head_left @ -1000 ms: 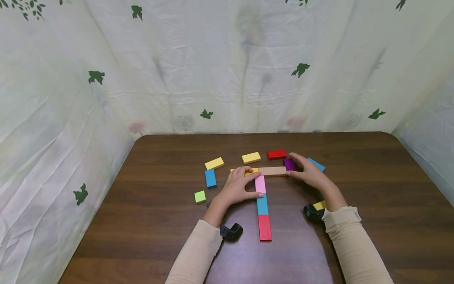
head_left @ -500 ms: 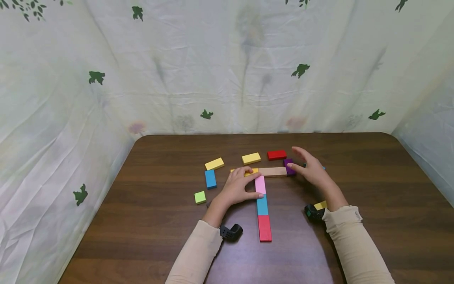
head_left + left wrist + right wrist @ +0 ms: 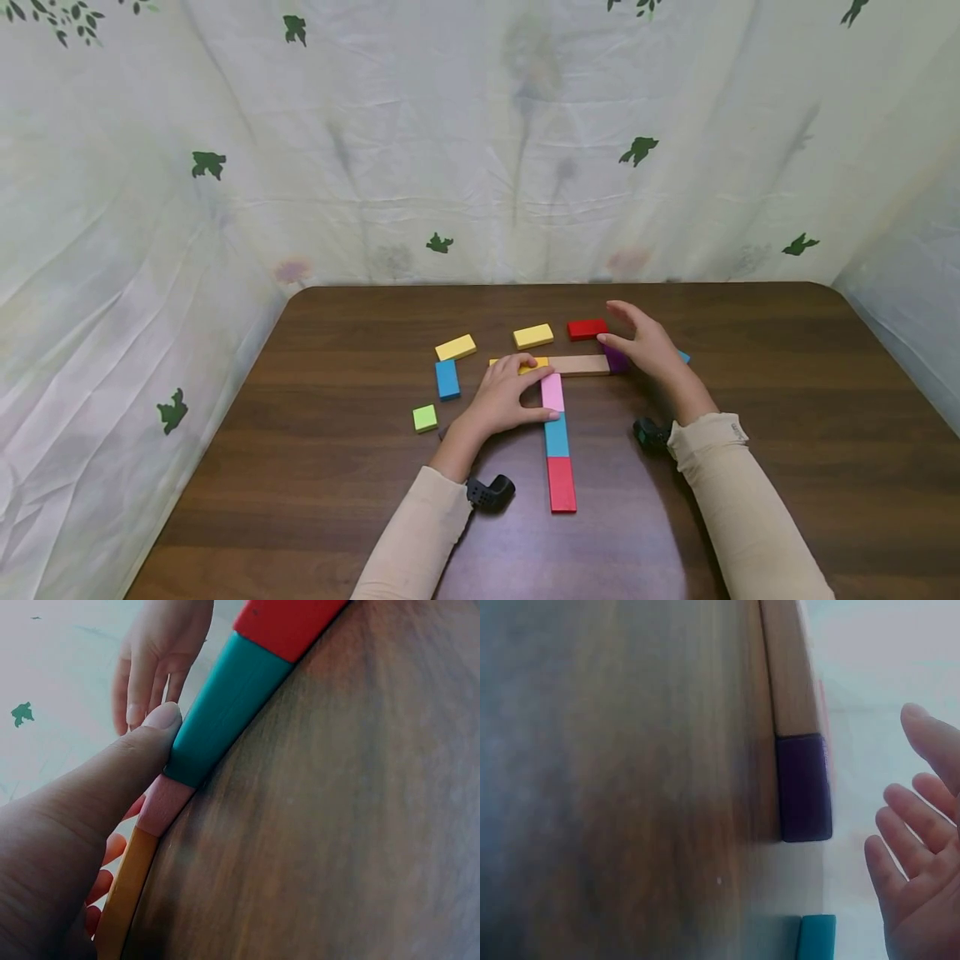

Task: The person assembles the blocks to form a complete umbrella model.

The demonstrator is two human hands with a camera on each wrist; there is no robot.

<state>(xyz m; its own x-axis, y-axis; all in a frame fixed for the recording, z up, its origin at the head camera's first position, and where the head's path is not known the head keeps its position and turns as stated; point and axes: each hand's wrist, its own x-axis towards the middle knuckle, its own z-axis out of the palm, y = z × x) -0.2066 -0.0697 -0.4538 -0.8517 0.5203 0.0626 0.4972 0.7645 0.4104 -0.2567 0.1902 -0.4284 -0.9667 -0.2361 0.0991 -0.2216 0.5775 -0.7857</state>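
Note:
My left hand rests against the row of wooden blocks. Its fingers lie over the orange block, and its thumb touches where the pink block meets the teal-blue block. A pinkish-red block ends that column. From the orange block, a natural wood block runs right to a purple block, partly hidden. My right hand hovers over the purple block with fingers spread, holding nothing. Its fingertips are close to a red block. The right wrist view shows it apart from the purple block.
Two yellow blocks lie behind the row. On the left are a blue block and a small green block. Another blue block shows behind the right hand. A patterned cloth hangs behind the brown table.
My right hand has let go of the purple block, lifted off it and shifted left toward the red block. The left hand stays in place.

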